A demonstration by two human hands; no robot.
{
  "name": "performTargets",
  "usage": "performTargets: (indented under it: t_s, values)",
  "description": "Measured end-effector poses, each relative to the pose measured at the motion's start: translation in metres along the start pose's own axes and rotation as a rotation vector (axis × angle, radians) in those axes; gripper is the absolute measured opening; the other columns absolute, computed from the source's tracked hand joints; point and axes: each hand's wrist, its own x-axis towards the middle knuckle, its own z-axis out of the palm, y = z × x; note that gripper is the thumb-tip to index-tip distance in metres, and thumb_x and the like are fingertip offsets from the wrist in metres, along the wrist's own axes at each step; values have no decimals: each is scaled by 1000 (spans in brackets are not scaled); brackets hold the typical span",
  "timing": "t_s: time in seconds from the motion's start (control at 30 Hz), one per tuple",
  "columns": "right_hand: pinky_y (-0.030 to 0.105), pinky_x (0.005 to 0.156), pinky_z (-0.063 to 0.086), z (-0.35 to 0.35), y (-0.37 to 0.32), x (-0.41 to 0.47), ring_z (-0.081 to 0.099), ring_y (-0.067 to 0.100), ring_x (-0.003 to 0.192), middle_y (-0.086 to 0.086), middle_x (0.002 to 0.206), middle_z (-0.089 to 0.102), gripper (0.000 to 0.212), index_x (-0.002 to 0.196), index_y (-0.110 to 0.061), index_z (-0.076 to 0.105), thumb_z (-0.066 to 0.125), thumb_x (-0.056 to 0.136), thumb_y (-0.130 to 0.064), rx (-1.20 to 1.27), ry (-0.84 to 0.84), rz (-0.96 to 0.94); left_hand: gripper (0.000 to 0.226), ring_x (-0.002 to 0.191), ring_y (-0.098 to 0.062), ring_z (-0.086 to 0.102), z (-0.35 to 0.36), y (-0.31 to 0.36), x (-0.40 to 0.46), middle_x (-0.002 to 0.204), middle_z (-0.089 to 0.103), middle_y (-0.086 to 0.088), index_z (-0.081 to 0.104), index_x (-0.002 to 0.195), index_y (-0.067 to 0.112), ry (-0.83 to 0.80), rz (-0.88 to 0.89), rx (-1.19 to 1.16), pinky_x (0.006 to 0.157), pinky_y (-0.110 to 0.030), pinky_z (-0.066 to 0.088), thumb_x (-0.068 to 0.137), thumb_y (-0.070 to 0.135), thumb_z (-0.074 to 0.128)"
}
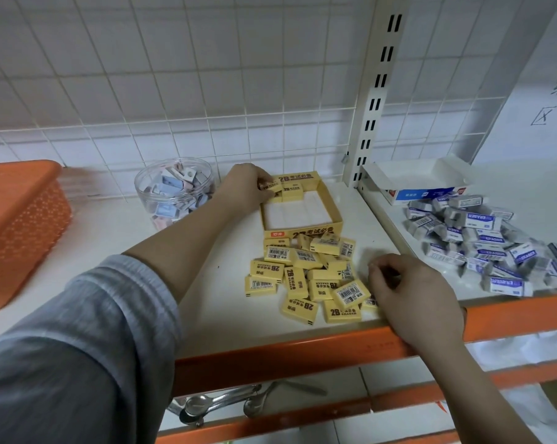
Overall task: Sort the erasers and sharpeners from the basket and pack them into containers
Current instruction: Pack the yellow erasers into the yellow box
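Right hand curls on loose yellow erasers by the shelf edge; left hand pinches one yellow eraser in the far yellow box.

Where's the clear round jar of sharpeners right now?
In the head view, the clear jar stands at the back of the shelf, left of centre, between the orange basket and the yellow eraser box, just beyond the left forearm.

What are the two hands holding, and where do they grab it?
The left hand pinches a yellow eraser by its near end, at the back corner of the yellow box. The right hand rests curled by the yellow eraser pile; any hold cannot be told.
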Motion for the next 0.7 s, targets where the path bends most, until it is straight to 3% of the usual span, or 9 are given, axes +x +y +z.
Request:
performTargets:
  t_s: [0.13,0.27,0.4,0.6,0.7]
  values:
    - [23,55,33,0,0,0,49,14,68,-6,79,60,11,83,-25,69,60,87,-27,-15,-2,4,29,99,-14,57,-5,3,5,107,62,2,69,108,20,-15,6,27,75,-24,44,80,14,65]
    - [23,54,36,0,0,0,55,17,70,-4,83,64,11,82,-25,69,59,87,-27,-22,-5,0,25,105,-16,54,-3,4,7,117,59,1,69,105,22,-84,18,129,79,-27,46,83,12,64]
    - [25,57,38,-1,-1,0,56,17,72,-4,84,65,11,83,-26,69,59,87,-27,-15,-12,6,26,105,-25,57,3,9,8,122,57,-4,69,105,23,-51,-30,208,77,-28,43,89,7,56]
    - [24,59,37,0,1,1,51,12,71,-7,87,64,10,84,-28,69,59,87,-28,-27,-27,-4,28,105,-20,57,13,11,2,116,62,0,69,99,20,49,-101,86,82,-28,47,85,1,54]
    - [23,59,36,0,1,1,50,10,72,-8,83,60,9,84,-28,68,59,87,-28,-25,-34,-4,30,110,-19,55,11,11,-3,119,61,-1,68,105,18,34,-87,79,85,-26,45,85,1,53]
